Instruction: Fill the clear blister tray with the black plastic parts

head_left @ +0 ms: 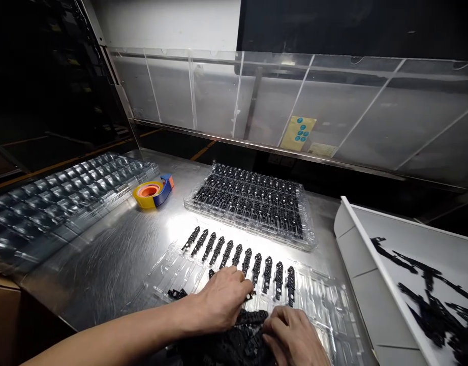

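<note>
The left hand [226,297] reaches over the tray [321,292], fingers bent and drawn close together, a black part just at their tips; whether it grips anything I cannot tell. The right hand [297,335] is curled at the edge of the pile [237,345] of black parts, its hold hidden too. A row of parts [247,261] lies in the tray. Behind sits a filled tray [310,226]; tape [144,202] is left of it, a bin [365,277] right

On my feed I see the left hand [226,297] over a clear tray [168,267] with a row of black parts [247,260], the right hand [297,335] at a black heap [239,344].
</note>
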